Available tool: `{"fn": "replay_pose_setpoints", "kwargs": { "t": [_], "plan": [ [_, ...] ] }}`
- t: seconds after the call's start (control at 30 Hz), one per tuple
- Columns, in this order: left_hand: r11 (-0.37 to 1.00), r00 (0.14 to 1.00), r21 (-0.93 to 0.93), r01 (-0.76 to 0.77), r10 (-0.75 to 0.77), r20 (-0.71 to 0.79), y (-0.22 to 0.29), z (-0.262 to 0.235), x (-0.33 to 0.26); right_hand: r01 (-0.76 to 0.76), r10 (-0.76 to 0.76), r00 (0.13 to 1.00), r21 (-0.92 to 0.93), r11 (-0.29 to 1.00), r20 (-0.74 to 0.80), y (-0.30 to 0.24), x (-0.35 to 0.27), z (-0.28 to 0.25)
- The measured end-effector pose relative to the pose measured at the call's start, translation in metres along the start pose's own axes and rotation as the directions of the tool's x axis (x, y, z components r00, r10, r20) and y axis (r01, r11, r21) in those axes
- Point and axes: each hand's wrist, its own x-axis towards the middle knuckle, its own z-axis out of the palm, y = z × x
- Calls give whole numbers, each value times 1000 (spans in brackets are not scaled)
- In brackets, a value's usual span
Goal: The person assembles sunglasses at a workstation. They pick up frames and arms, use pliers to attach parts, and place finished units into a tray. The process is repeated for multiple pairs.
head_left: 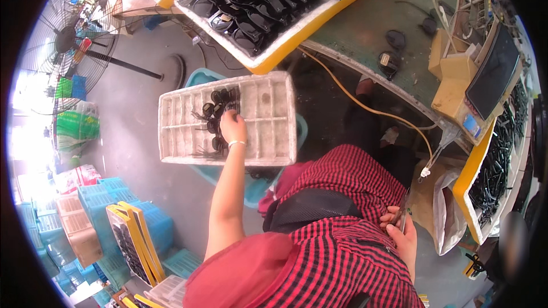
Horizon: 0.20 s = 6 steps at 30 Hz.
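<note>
A white tray [265, 140] with shallow compartments lies to my left. Several dark sunglasses [217, 109] are grouped near its middle, temples pointing left. Over this group my left hand [233, 128] reaches down, its fingers curled closed on one pair at the group's right edge; the fingertips are partly hidden. My right hand [402, 230] is low beside my lap at the right. Its fingers are closed around a thin dark piece too small to name.
A blue basket [251, 197] sits under the tray. Ahead, a yellow-edged tray [285, 43] is full of sunglasses. The green worktable [348, 28] carries loose sunglasses [389, 64] and a machine with a dark panel [494, 71]. A cable [365, 105] hangs off the table's edge. A fan [68, 40] stands left.
</note>
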Motion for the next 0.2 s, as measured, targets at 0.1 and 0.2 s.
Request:
{"fn": "replay_pose_setpoints", "kwargs": {
  "t": [0.1,0.2],
  "plan": [
    [926,995,368,87,-100,17,-6,12,27,-27,26,999,-18,999,-31,3,-1,3],
    [837,954,477,270,-299,-16,-15,22,50,-47,47,996,-2,999,-74,15,-3,0]
  ]
}}
